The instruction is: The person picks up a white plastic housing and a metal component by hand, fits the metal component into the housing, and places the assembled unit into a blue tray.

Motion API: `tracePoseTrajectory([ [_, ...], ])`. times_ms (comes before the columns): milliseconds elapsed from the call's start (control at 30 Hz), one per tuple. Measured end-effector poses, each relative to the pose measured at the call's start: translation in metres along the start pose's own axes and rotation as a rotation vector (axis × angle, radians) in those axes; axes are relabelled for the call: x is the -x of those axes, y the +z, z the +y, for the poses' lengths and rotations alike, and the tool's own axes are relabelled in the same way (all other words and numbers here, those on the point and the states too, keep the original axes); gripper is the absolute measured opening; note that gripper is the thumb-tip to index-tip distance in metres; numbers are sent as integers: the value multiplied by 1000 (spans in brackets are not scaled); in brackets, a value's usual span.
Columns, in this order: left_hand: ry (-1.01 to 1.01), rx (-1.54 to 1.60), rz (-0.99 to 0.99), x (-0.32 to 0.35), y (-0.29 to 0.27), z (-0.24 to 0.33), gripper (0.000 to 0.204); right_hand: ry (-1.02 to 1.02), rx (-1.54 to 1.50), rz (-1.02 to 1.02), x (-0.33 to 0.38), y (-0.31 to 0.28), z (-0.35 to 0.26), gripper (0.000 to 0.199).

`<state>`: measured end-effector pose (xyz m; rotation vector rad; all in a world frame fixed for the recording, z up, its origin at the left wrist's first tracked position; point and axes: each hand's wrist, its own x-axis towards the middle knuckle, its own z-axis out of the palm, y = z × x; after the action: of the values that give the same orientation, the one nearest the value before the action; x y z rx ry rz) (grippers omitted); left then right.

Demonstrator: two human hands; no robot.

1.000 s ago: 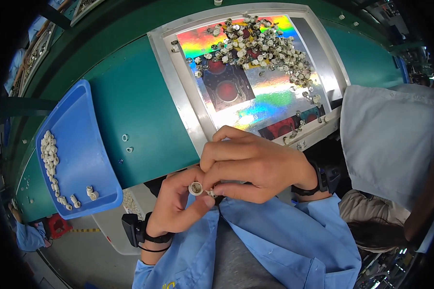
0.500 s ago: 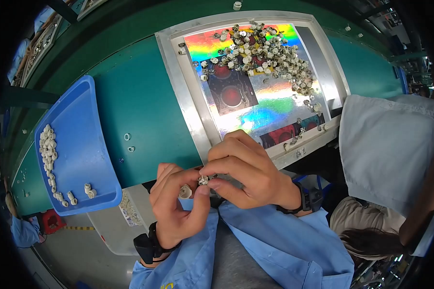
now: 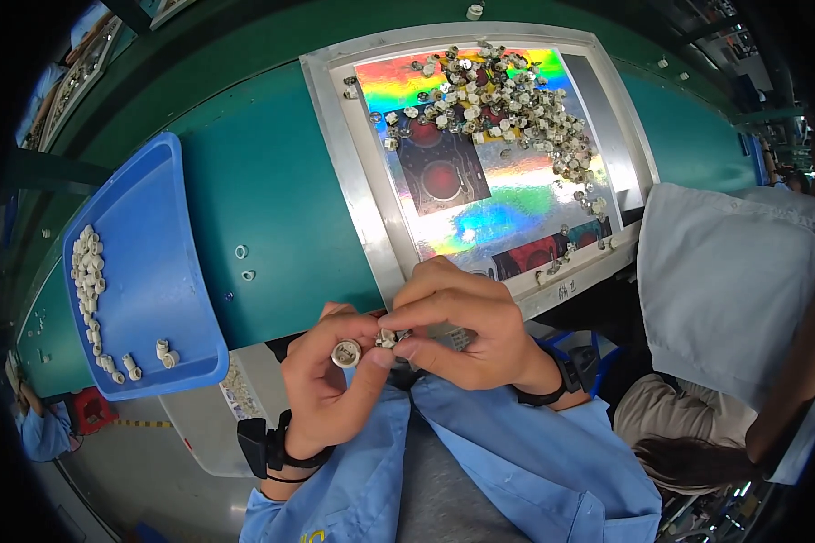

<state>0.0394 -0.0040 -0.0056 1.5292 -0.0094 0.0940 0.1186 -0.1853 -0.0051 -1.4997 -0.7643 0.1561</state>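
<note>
Close in front of my body, my left hand [image 3: 315, 403] and my right hand [image 3: 482, 337] meet fingertip to fingertip. Between them they pinch a small white part with metal bits [image 3: 386, 339], much of it hidden by the fingers. A round cream-coloured cap [image 3: 345, 354] is also held in my left hand, its flat marked face turned up. Similar white-and-metal parts [image 3: 539, 118] lie heaped on a shiny rainbow-coloured sheet [image 3: 507, 195] inside a pale framed tray [image 3: 358, 204], beyond my right hand.
A blue tray [image 3: 145, 244] at the left holds several cream cylindrical pieces [image 3: 88, 271]. Two small pale rings [image 3: 241, 252] lie on the green worktop [image 3: 263, 172]. At the right, a person in a light sleeve [image 3: 729, 281] sits close by. Loose pieces rest on the far ledge.
The cap in my left hand has turned, so its flat face now shows instead of its hollow side. Both hands stay together at the small part. The view has shifted slightly.
</note>
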Motion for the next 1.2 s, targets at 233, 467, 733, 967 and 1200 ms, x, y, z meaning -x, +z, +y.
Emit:
tracePoseTrajectory([
  [233, -53, 57, 21, -1, 2, 4, 15, -134, 184, 50, -3, -3, -3, 26],
  [467, 68, -125, -20, -5, 0, 3, 13, -38, 163, 11, -7, -5, -9, 24],
  [733, -62, 233, 28, 1, 6, 1, 20, -70, 199, -8, -4, -9, -7, 24],
  [967, -94, 268, -38, 5, -5, -2, 32, -250, 383, -35, -16, -16, -6, 25],
  [1200, 277, -232, -21, 3, -13, -3, 38, -166, 256, 27, -11, 1, -8, 24],
])
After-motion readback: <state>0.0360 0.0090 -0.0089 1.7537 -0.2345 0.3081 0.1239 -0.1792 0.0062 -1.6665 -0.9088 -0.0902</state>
